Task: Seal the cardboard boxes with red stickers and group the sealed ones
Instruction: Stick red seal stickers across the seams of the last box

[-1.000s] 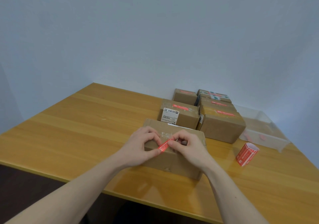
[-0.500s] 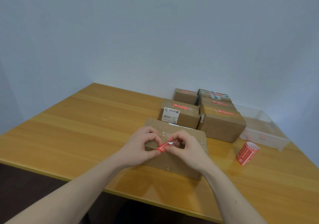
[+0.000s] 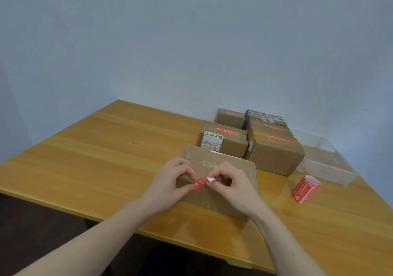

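Your two hands meet over the nearest cardboard box [image 3: 221, 169], which sits on the wooden table [image 3: 95, 158] close to its front edge. Your left hand [image 3: 172, 182] pinches the red end of a sticker [image 3: 200, 183] between thumb and forefinger, fingers curled. Your right hand [image 3: 231, 182] pinches the other end, where a small white corner [image 3: 211, 179] of the strip shows, folded away from the red face. The sticker lies between the two grips, tilted slightly, above the box's front top edge; whether it touches the cardboard cannot be told.

Behind this box stands a group of boxes, each with a red strip on its lid: one with a white shipping label [image 3: 223, 141], a larger one to its right [image 3: 274, 154], and further ones at the back [image 3: 230, 117]. A roll of red stickers [image 3: 304, 189] stands on the table to your right, well apart from your hands. Beyond it rests a clear plastic tray [image 3: 323, 160].
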